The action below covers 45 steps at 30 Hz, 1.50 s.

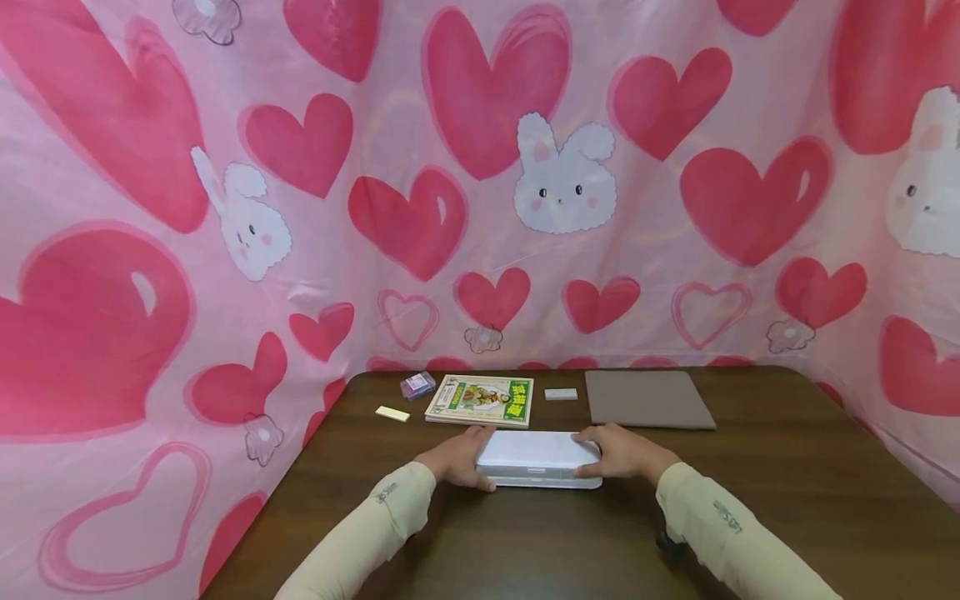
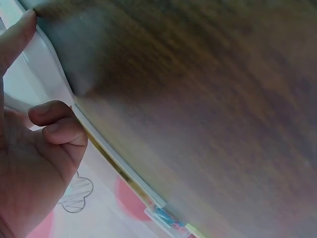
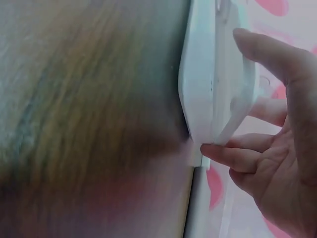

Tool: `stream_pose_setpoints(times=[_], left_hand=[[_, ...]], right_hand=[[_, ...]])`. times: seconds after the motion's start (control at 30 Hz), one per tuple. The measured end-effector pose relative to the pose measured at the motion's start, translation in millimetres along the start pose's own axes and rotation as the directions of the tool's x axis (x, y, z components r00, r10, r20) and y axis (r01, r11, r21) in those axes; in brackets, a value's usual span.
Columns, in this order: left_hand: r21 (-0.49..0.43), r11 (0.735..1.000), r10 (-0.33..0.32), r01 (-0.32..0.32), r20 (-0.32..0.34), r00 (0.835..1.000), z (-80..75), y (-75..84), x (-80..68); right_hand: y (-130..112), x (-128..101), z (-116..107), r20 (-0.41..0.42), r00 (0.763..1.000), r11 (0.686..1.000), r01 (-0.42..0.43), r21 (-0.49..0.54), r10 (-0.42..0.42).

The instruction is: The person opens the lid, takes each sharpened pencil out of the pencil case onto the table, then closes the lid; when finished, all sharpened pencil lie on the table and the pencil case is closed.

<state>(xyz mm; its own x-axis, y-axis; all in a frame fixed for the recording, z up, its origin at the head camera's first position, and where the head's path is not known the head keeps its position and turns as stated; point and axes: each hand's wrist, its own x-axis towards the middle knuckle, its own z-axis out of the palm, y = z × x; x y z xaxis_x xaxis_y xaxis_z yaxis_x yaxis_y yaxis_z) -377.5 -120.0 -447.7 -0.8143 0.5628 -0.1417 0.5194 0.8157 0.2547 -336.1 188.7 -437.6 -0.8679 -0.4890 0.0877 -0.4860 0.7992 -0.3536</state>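
I had the white case lying flat on the tabletop at lower centre, my left hand and right hand curling their fingers around its short ends, steadying it squarely.

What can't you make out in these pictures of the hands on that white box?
- White case: contents hidden, lid closed, all views.
- Left hand: fingertips behind the case's end, head view; wrist view blurred.
- Right hand: grip partly hidden by the case.
- Booklet: print too small.
- Small packet: contents too small.
- Table: blurred in both wrist views.
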Motion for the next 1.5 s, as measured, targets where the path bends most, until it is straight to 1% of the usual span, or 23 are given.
stream_pose_setpoints(times=[0.07, 0.2, 0.3, 0.4, 0.5, 0.53, 0.6, 0.67, 0.73, 0.8, 0.87, 0.93, 1.0, 1.1, 1.27, 1.37, 1.47, 1.5], left_hand=[[-0.009, 1.0, 0.015, -0.015, -0.017, 1.0, -0.3, -2.6, -0.4], [-0.022, 0.998, 0.063, -0.065, -0.082, 0.995, 1.7, -9.3, -1.0], [-0.055, 0.995, 0.072, -0.079, -0.126, 0.989, 3.5, -12.7, -2.8], [-0.135, 0.99, 0.027, -0.046, -0.143, 0.989, 4.4, -11.2, -5.7], [-0.226, 0.974, -0.038, 0.004, -0.142, 0.989, 5.8, -5.8, -9.4], [-0.25, 0.968, -0.057, 0.02, -0.139, 0.989, 5.5, -4.2, -10.6], [-0.27, 0.962, -0.071, 0.029, -0.146, 0.987, 6.0, -1.9, -12.1], [-0.28, 0.96, -0.065, 0.019, -0.155, 0.986, 6.7, -1.1, -12.2], [-0.283, 0.959, -0.055, 0.005, -0.167, 0.985, 7.3, -0.9, -12.0], [-0.276, 0.961, -0.044, -0.006, -0.174, 0.984, 8.5, -1.5, -11.7], [-0.274, 0.962, -0.035, -0.014, -0.172, 0.984, 9.2, -1.4, -12.2], [-0.274, 0.962, -0.039, -0.007, -0.163, 0.986, 9.4, -0.8, -12.6], [-0.277, 0.961, -0.044, -0.002, -0.158, 0.986, 10.0, 0.3, -13.1], [-0.277, 0.961, -0.054, 0.007, -0.163, 0.985, 10.9, 1.0, -12.8], [-0.282, 0.959, -0.057, 0.006, -0.171, 0.984, 12.3, 2.5, -12.1], [-0.294, 0.956, -0.068, 0.019, -0.159, 0.985, 12.6, 3.0, -11.8], [-0.287, 0.957, -0.072, 0.029, -0.139, 0.988, 11.1, 2.2, -11.3], [-0.291, 0.956, -0.072, 0.031, -0.131, 0.989, 9.7, 1.8, -11.4]], right_hand=[[0.2, 0.8, -1.5, 0.01, 1.0, 0.999, -0.016, 0.035, 0.016], [1.0, 2.9, -3.2, 0.024, 0.998, 0.992, -0.066, 0.108, 0.064], [2.6, 5.2, -4.4, 0.034, 0.994, 0.984, -0.104, 0.144, 0.1], [5.3, 7.2, -6.8, 0.032, 0.994, 0.977, -0.108, 0.185, 0.104], [10.1, 9.3, -8.2, 0.018, 0.996, 0.969, -0.086, 0.231, 0.084], [11.7, 11.2, -8.6, 0.012, 0.997, 0.966, -0.083, 0.247, 0.082], [13.5, 15.0, -9.3, -0.001, 0.995, 0.955, -0.099, 0.279, 0.104], [14.7, 19.4, -10.4, -0.019, 0.993, 0.941, -0.108, 0.321, 0.121], [14.7, 24.1, -11.3, -0.035, 0.987, 0.919, -0.133, 0.372, 0.157], [15.3, 29.3, -11.1, -0.062, 0.982, 0.9, -0.14, 0.412, 0.181], [16.6, 34.8, -10.2, -0.091, 0.978, 0.885, -0.13, 0.446, 0.189], [17.8, 41.2, -9.8, -0.125, 0.972, 0.868, -0.116, 0.482, 0.199], [18.2, 47.1, -8.9, -0.161, 0.962, 0.855, -0.109, 0.507, 0.218], [17.3, 56.8, -9.1, -0.218, 0.941, 0.847, -0.114, 0.519, 0.26], [15.3, 67.9, -7.2, -0.277, 0.9, 0.853, -0.168, 0.495, 0.338], [14.1, 72.2, -3.2, -0.321, 0.868, 0.846, -0.183, 0.5, 0.378], [11.7, 76.2, 1.5, -0.385, 0.832, 0.849, -0.177, 0.498, 0.399], [10.4, 77.4, 2.9, -0.405, 0.824, 0.855, -0.171, 0.489, 0.397]])
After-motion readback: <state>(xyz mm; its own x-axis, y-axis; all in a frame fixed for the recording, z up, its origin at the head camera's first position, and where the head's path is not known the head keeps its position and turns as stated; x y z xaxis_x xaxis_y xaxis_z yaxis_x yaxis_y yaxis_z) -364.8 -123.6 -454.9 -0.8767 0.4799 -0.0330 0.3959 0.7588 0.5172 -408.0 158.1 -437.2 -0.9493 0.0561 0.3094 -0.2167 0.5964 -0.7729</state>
